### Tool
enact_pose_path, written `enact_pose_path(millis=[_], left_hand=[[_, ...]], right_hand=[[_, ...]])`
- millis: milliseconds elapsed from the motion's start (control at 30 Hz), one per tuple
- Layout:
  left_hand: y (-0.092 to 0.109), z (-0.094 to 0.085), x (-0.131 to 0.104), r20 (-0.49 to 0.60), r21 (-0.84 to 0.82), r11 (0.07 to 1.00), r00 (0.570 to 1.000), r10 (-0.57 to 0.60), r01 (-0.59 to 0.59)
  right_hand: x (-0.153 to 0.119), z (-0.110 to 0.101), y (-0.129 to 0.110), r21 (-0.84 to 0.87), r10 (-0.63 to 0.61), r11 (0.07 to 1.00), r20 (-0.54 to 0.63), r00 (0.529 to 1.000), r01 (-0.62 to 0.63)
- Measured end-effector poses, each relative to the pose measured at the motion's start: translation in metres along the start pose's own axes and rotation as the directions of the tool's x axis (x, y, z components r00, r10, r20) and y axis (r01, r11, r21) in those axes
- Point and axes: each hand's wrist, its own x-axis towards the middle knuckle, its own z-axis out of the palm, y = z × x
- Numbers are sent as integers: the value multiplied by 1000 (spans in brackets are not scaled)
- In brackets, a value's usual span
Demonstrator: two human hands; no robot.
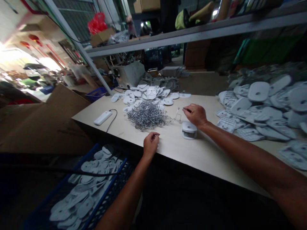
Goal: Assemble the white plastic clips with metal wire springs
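My right hand (pixel 196 114) pinches a thin bent metal wire clip (pixel 177 115) just right of a tangled pile of metal wire clips (pixel 146 115) on the pale table (pixel 211 153). A small white round plastic part (pixel 189 130) stands on the table right below that hand. My left hand (pixel 150 143) rests at the table's near edge with its fingers curled; I cannot see anything in it.
Heaps of flat white plastic pieces lie at the right (pixel 261 102) and behind the wire pile (pixel 148 93). A white box with a black cable (pixel 102 117) lies at the left. A blue crate (pixel 91 188) of white pieces stands below, beside cardboard (pixel 48 124). A metal shelf (pixel 192 32) runs overhead.
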Motion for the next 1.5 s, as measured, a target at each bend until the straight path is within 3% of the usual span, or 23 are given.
enact_pose_path(millis=[100, 267, 400, 567, 700, 867, 1000, 1167, 1267, 1333, 1367, 1433, 1500], left_hand=[[6, 5, -4, 57, -37, 999, 998, -32, 34], [11, 8, -10, 29, -37, 997, 998, -61, 62], [15, 6, -11, 35, -53, 995, 996, -84, 86], [34, 4, -12, 107, -106, 986, 988, -116, 127], [63, 14, -18, 273, -231, 951, 952, -140, 206], [91, 36, -29, 511, -424, 820, 849, -134, 384], [94, 53, -41, 601, -408, 789, 785, -146, 459], [86, 64, -52, 625, -344, 813, 760, -176, 471], [81, 64, -53, 624, -306, 838, 760, -182, 452], [78, 62, -53, 591, -290, 873, 791, -159, 392], [77, 60, -52, 575, -290, 886, 806, -142, 363], [75, 57, -51, 572, -289, 900, 813, -112, 328], [75, 56, -50, 592, -279, 910, 801, -89, 307]], right_hand=[[-4, 3, 5, 12, 49, 999, -10, 999, -49], [3, 15, 7, 19, 75, 997, 84, 994, -77], [15, 21, 7, 56, 111, 992, 61, 992, -114], [10, 0, 2, 191, 115, 976, -47, 992, -104], [-27, -35, -9, 382, -10, 923, -124, 992, 57], [-94, -72, -18, 417, -201, 896, 76, 977, 152], [-137, -85, -14, 394, -229, 910, 221, 948, 128], [-165, -87, -10, 400, -215, 911, 250, 944, 102], [-172, -84, -16, 468, -109, 883, 264, 958, -28], [-174, -82, -23, 533, 66, 819, 280, 958, -212], [-174, -81, -26, 571, 174, 753, 308, 935, -328], [-173, -78, -29, 624, 361, 546, 427, 829, -560], [-170, -74, -29, 618, 430, 313, 585, 687, -721]])
